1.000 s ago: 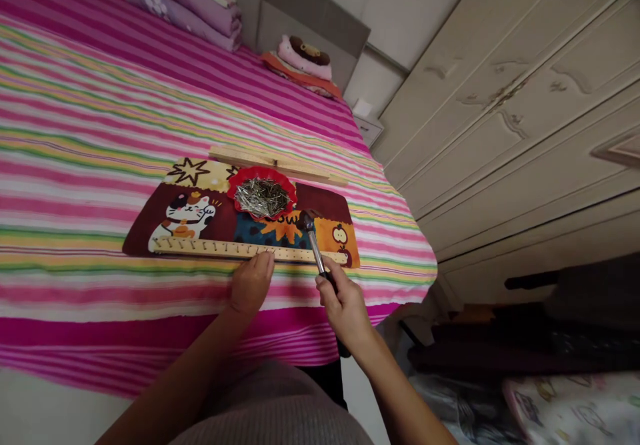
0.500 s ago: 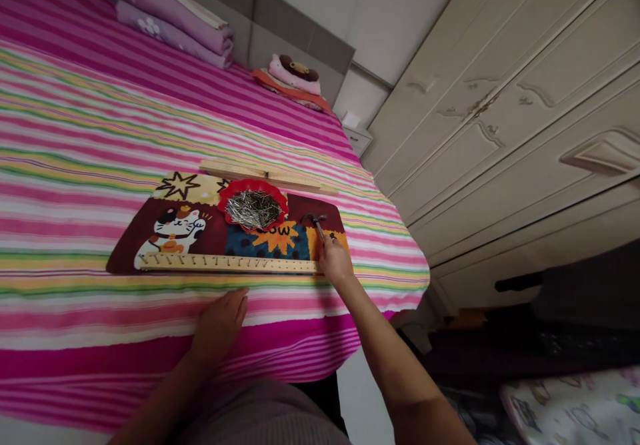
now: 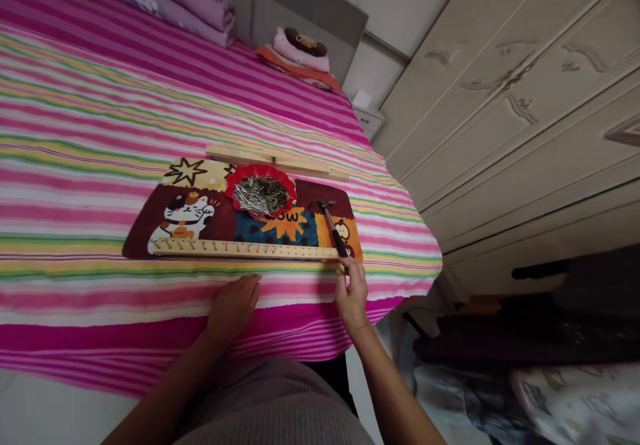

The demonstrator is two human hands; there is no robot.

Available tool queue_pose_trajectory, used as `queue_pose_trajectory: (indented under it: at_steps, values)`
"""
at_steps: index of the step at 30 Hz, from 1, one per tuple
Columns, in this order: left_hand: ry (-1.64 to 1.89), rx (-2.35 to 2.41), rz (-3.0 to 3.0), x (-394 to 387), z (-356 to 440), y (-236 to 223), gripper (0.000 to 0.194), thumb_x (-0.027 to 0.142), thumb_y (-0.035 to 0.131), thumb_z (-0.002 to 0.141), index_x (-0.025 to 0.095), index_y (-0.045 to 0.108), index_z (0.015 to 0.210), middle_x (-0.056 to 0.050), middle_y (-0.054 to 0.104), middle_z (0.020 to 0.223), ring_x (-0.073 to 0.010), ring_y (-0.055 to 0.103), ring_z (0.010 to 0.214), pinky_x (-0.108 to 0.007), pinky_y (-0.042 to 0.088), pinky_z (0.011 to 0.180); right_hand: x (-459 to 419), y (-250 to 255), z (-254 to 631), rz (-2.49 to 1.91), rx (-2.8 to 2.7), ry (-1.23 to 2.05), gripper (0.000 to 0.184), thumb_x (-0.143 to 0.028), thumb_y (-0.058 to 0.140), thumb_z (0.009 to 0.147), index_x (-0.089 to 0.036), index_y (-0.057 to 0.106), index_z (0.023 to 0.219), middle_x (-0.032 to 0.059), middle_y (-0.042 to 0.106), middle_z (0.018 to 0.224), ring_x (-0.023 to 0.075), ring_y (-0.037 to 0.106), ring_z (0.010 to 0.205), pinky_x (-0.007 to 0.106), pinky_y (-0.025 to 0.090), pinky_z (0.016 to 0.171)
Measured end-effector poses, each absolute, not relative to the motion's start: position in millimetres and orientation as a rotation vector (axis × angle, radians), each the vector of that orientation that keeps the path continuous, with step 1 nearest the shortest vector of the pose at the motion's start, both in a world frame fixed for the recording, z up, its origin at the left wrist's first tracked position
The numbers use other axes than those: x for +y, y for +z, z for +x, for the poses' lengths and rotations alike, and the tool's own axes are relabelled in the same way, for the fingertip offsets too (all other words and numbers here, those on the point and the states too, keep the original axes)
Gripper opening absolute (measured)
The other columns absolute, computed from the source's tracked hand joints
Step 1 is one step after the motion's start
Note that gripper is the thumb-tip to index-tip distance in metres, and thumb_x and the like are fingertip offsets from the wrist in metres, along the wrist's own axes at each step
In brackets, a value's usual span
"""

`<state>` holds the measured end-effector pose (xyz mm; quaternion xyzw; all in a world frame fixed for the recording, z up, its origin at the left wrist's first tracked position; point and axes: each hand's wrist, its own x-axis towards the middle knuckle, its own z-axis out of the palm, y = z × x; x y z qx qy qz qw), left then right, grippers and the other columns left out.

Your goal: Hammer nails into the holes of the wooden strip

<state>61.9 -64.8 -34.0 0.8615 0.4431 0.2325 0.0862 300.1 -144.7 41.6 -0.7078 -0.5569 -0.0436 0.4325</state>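
Note:
On the bed's near side my left hand (image 3: 233, 308) lies with its fingers stretched out, holding nothing. My right hand (image 3: 353, 291) is at the right end of a narrow wooden strip (image 3: 300, 252), thumb and forefinger apart, close to the butt of a hammer (image 3: 339, 239). The hammer lies on a patterned mat (image 3: 137, 235), its head pointing away from me. Several nails stand in the left part of the strip; small dark marks run along its right part. A red scalloped bowl (image 3: 231, 185) full of loose nails (image 3: 263, 195) sits behind the strip.
Another length of wood (image 3: 305, 165) lies behind the mat on the striped bedspread (image 3: 75, 205). Folded purple bedding (image 3: 175, 8) and a pile of cloth items (image 3: 300, 58) are farther back. A cream wardrobe (image 3: 500, 118) stands at the right.
My right hand has let go of the hammer, which now lies on the mat, and has drawn back toward me to the strip's right end. My left hand still rests on the bed.

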Motion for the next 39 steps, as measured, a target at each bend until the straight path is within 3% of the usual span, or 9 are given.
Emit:
queue_pose_trajectory:
  at_steps: [10, 17, 27, 39]
  values:
    - [0.678, 1.297, 2.563, -61.0, 58.1, -33.6, 0.033, 0.029, 0.037, 0.090, 0.017, 0.066, 0.102, -0.009, 0.073, 0.096, -0.0215, 0.068, 0.080, -0.033, 0.051, 0.074, -145.2, 24.4, 339.6, -1.780, -0.679, 0.171, 0.036, -0.032, 0.048, 0.076, -0.016, 0.058, 0.107, 0.0090, 0.063, 0.105, 0.0182, 0.058, 0.096, 0.034, 0.046, 0.086]
    - [0.644, 1.341, 2.517, -61.5, 58.9, -33.2, 0.031, 0.029, 0.039, 0.089, 0.018, 0.065, 0.102, -0.009, 0.072, 0.099, -0.0218, 0.068, 0.081, -0.033, 0.050, 0.074, -141.3, -0.9, 332.1, -1.794, -0.681, 0.312, 0.046, -0.028, 0.043, 0.066, -0.017, 0.064, 0.106, 0.0069, 0.069, 0.103, 0.0189, 0.060, 0.092, 0.034, 0.047, 0.084]
    - [0.549, 1.355, 2.506, -67.6, 62.7, -27.0, 0.028, 0.023, 0.041, 0.091, 0.020, 0.064, 0.105, -0.007, 0.071, 0.100, -0.0184, 0.065, 0.084, -0.032, 0.049, 0.079, -139.1, -6.1, 329.2, -1.625, -0.457, 0.483, 0.051, -0.028, 0.061, 0.057, -0.019, 0.065, 0.107, 0.0027, 0.070, 0.086, 0.0170, 0.062, 0.075, 0.027, 0.046, 0.065]
    - [0.569, 1.347, 2.484, -69.3, 64.5, -31.7, 0.027, 0.022, 0.040, 0.092, 0.019, 0.063, 0.106, -0.008, 0.070, 0.097, -0.0187, 0.064, 0.084, -0.033, 0.048, 0.080, -136.3, -5.2, 322.9, -1.494, -0.361, 0.531, 0.055, -0.024, 0.071, 0.049, -0.021, 0.065, 0.103, -0.0012, 0.067, 0.082, 0.0135, 0.061, 0.072, 0.026, 0.047, 0.064]
